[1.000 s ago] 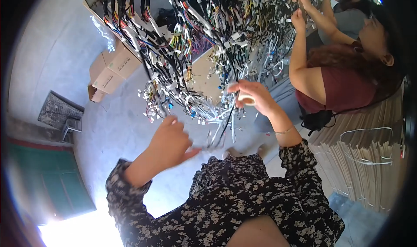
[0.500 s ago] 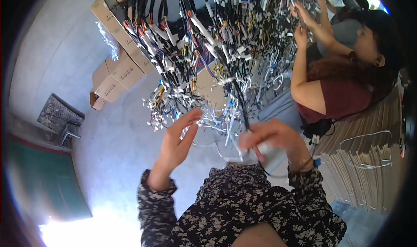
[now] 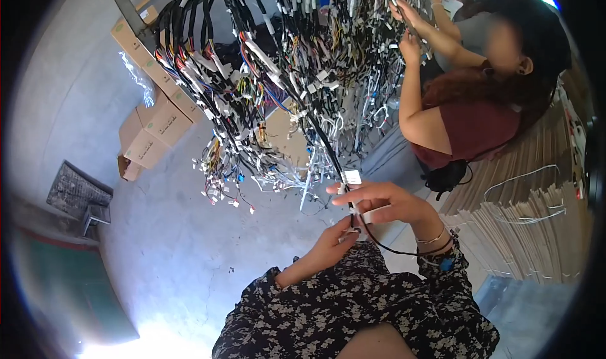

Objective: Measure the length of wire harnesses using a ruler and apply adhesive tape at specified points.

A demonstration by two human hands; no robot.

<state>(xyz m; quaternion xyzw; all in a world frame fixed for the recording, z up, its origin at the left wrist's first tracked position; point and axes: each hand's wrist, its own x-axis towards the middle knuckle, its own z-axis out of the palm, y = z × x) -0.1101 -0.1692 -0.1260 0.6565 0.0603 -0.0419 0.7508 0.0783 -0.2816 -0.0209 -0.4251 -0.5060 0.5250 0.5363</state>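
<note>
Hanging wire harnesses (image 3: 260,54) lead to a black cable (image 3: 329,145), its lower stretch apparently pinched by the left hand (image 3: 328,246); the right hand (image 3: 404,206) is loosely curled alongside, contact unclear. Step judged: handling that stretch; next move calls for steady hold.

You're in a wire-harness workshop
Wire bundles (image 3: 315,71) hang before you; brown cartons (image 3: 158,130) stand far left, and a co-worker (image 3: 478,130) is by stacked cardboard (image 3: 529,248) on your right.

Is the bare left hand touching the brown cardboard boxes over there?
Apart. The head view shows pale grey floor between the left hand and the boxes.
</note>
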